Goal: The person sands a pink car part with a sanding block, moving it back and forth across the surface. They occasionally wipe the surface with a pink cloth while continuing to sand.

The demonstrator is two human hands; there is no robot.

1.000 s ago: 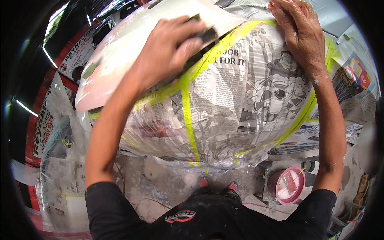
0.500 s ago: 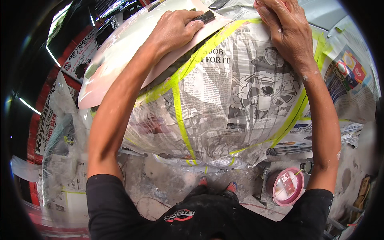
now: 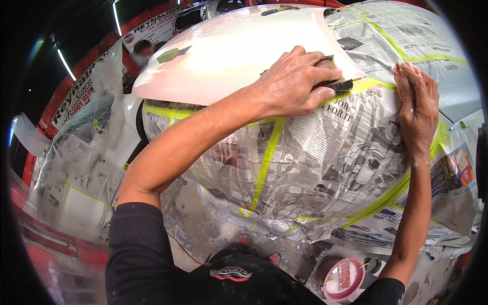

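Observation:
My left hand [image 3: 297,81] is closed around a sanding block [image 3: 326,64] with dark sandpaper [image 3: 341,86] showing at its lower edge. It presses near the right-hand edge of a white and pinkish curved car panel [image 3: 229,48]. Newspaper [image 3: 325,152], held by yellow-green masking tape [image 3: 267,162], covers the bodywork just below. On the right, my right hand [image 3: 419,104] rests over the papered part with its fingers bent together. Something pinkish-red shows at those fingertips, mostly hidden.
A green block [image 3: 172,55] and a dark-edged tool [image 3: 279,9] lie on the panel. One dark sheet [image 3: 349,43] sits on the newspaper beyond. Near my feet stands a pink bucket [image 3: 325,277] holding whitish liquid. Clear plastic sheeting [image 3: 84,132] hangs at left; a person [image 3: 144,50] is behind.
My view has swung, showing more of the panel. My left hand, still on the sanding block, now lies across the panel's lower right edge. My right hand stays over the newspaper.

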